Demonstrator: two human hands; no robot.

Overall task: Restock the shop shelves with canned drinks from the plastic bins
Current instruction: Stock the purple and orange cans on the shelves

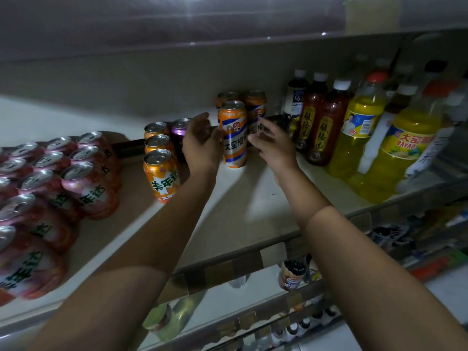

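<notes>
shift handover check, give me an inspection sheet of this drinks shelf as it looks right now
surface: white shelf, dimly lit.
job's things: front tall orange Dayao can upright, two more tall cans behind it; to the left, short orange cans in a row, a purple can and pink cans.
clutter: dark tea bottles and yellow drink bottles on the right.
grippers: left hand against the front can's side, grip unclear; right hand beside it, fingers loosely curled, blurred, holding nothing seen.
cables: nothing seen.
surroundings: lower shelves with small goods; plastic bins not in view.
</notes>
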